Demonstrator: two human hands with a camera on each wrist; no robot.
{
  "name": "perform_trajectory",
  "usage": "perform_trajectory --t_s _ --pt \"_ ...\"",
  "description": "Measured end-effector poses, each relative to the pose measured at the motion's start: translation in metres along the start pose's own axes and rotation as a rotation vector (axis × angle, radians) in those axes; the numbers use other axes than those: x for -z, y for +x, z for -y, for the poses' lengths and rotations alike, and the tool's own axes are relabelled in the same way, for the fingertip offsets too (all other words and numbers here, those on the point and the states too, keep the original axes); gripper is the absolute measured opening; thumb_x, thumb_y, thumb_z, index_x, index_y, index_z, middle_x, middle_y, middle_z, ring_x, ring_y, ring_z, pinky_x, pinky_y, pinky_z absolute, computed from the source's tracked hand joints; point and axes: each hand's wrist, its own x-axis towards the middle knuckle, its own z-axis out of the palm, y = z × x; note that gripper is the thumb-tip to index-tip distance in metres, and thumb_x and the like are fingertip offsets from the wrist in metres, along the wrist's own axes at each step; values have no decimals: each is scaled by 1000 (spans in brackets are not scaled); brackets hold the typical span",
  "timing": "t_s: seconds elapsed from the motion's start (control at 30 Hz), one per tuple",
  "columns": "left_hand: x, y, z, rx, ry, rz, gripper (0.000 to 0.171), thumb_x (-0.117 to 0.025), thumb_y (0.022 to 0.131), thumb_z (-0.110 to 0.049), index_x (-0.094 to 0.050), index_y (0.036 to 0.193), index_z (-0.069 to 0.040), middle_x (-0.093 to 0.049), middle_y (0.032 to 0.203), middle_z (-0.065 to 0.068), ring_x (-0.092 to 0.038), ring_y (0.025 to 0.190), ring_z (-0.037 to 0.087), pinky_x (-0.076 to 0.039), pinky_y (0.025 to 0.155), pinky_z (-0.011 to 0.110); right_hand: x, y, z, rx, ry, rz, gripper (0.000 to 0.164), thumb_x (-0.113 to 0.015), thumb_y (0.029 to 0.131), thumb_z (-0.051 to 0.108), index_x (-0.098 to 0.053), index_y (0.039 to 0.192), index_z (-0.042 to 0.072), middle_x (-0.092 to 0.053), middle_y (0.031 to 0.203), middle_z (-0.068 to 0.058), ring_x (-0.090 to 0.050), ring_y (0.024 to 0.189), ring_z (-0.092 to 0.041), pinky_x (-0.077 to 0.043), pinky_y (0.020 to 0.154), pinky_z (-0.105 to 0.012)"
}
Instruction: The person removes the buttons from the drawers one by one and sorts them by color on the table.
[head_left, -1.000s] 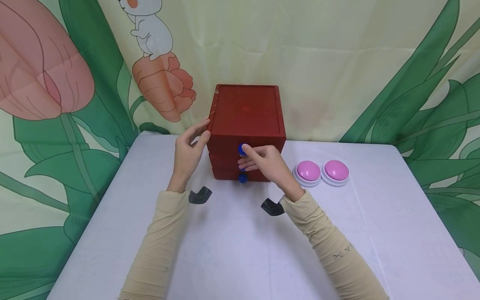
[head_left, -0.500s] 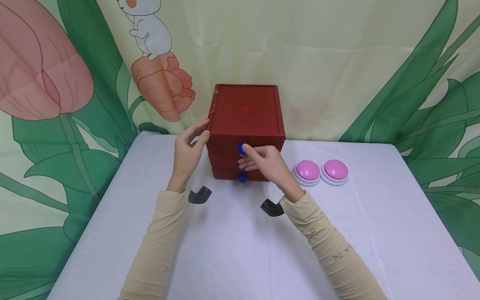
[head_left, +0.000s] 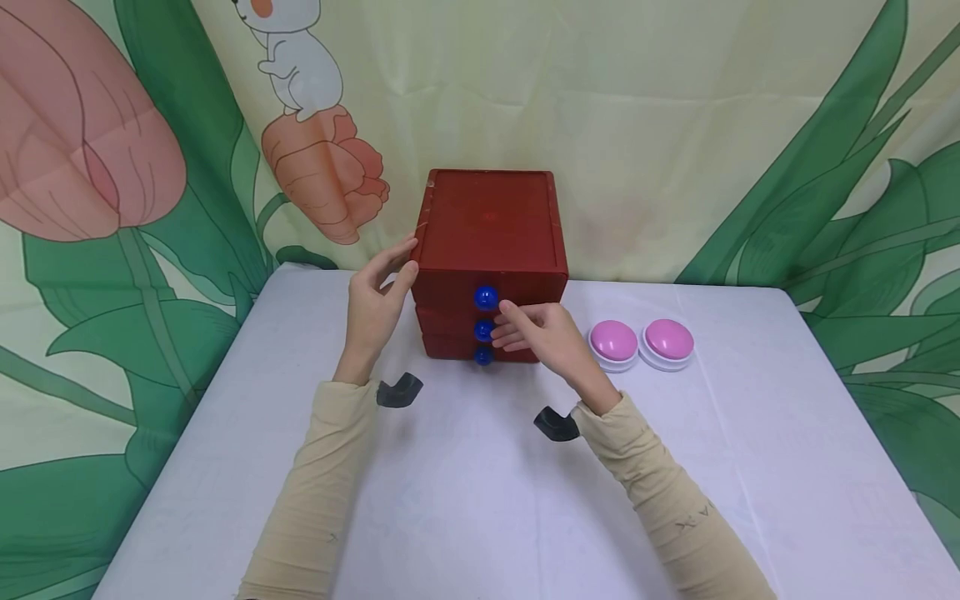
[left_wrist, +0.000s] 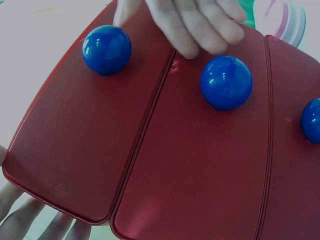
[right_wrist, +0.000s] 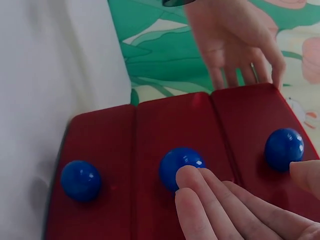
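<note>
Red drawer box (head_left: 487, 218) stands at the back of the table (head_left: 465, 508), near the patterned cloth (head_left: 622, 150), with its three drawer fronts facing the person. Each front carries one round blue knob, the top knob (head_left: 486, 297), middle knob (head_left: 483, 330) and bottom knob (head_left: 483, 357) lining up one above another. All three drawers appear closed.

Left hand (head_left: 373, 312) rests at the box's left side near the front corner, fingers extended along the side and thumb at the front edge; this placement is judged to steady the box. Right hand (head_left: 553, 337) grips nothing: its fingers are extended just beside the middle knob, its thumb near the top knob. Whether either knob is touched cannot be confirmed. Its position suits handling a knob.

Two pink buttons (head_left: 614, 340) on white bases sit side by side, to the right of the box and apart from it.

Markings: the right sleeve (head_left: 637, 462) bears dark strokes, one resembling an X, not legible as a word. No brand or label can be made out on the box or buttons.
</note>
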Motion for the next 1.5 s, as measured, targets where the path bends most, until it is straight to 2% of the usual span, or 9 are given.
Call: perform_trajectory --t_s 0.2,0.3,0.4,0.63,0.73,1.17,1.37,1.5 --pt "1 7 31 -37 -16 -17 38 -62 99 -19 -61 136 -9 -60 140 -1 -60 122 15 -54 96 29 1 0 -9 -40 -13 3 48 -53 102 39 -71 111 -6 -75 99 -20 -74 90 -32 -60 81 -38" --pt "0 8 34 -42 -15 -23 38 -64 98 -19 -62 135 -11 -60 140 0 -60 121 16 -54 95 28 1 1 -13 -44 -10 3 49 -54 102 39 -71 109 -6 -75 98 -20 -74 89 -33 -60 80 -37" --pt "-1 8 31 -31 -12 -25 39 -64 97 -16 -61 136 -8 -59 142 3 -60 123 20 -54 95 26 -1 2 -17 -37 4 2 48 -55 102 37 -71 106 -9 -74 96 -22 -74 87 -34 -61 78 -38" --pt "-2 0 0 -25 4 -15 40 -62 97 -8 -58 135 4 -57 141 16 -59 124 26 -54 95 28 -6 6 -25 -59 5 20 49 -55 102 34 -72 102 -12 -74 93 -25 -72 88 -42 -58 82 -49" --pt "-2 -1 -3 -24 11 -15 40 -62 97 -7 -58 135 4 -57 142 16 -59 124 26 -54 95 28 -10 9 -29 -55 1 31 49 -55 102 34 -72 101 -12 -74 93 -25 -71 88 -44 -57 84 -52" --pt "-2 -1 0 -33 -20 -14 40 -62 98 -10 -58 135 3 -57 142 14 -59 124 26 -54 95 27 -24 15 -34 -76 20 40 49 -54 102 34 -71 103 -12 -74 89 -23 -71 88 -46 -57 83 -53" --pt "-2 -2 0 -40 -24 -14 39 -62 98 -9 -58 134 4 -57 142 14 -59 123 27 -53 93 21 -23 16 -35 -68 21 55 50 -54 102 35 -71 105 -12 -74 91 -23 -71 88 -45 -59 82 -47" --pt "-2 -2 1 -44 -25 -15 39 -62 97 -9 -58 134 4 -57 141 15 -59 123 27 -53 93 21 -22 17 -36 -66 27 64 49 -55 102 36 -71 105 -10 -75 91 -22 -71 89 -44 -60 81 -43"
